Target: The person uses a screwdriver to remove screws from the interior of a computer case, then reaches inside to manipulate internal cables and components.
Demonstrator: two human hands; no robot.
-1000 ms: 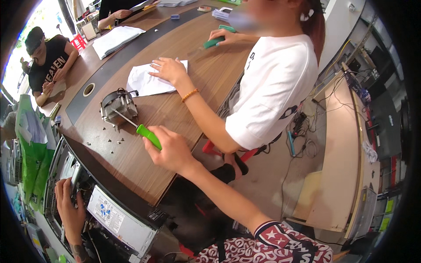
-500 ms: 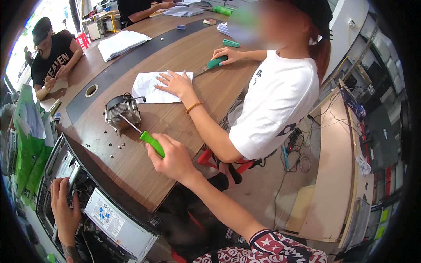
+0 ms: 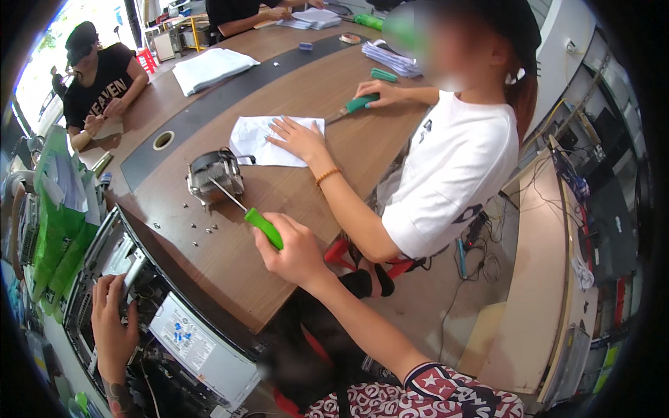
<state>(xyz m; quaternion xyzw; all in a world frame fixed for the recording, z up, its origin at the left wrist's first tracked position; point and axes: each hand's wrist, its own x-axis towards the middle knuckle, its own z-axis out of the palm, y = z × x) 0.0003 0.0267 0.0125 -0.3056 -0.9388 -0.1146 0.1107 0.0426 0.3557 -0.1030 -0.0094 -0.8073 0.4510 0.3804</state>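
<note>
Right hand point(image 3: 296, 252): fingers wrapped around the green handle of a screwdriver point(image 3: 265, 229).
Screwdriver tip: at the metal cooler point(image 3: 217, 171); I cannot tell if they touch.
Cooler spot: on the brown table point(image 3: 279, 188), far side of the right hand.
Little screws point(image 3: 210, 230): near and left of the cooler.
Left hand point(image 3: 113, 320): bent over the computer case point(image 3: 178, 275), near left; cannot tell how tightly.

The right hand point(image 3: 298, 251) partly hides the screwdriver point(image 3: 263, 228); screws point(image 3: 194, 225) near the left edge of the counter point(image 3: 251, 285) are too tiny for detail; the picture's bottom crops the computer case point(image 3: 191, 287).
</note>
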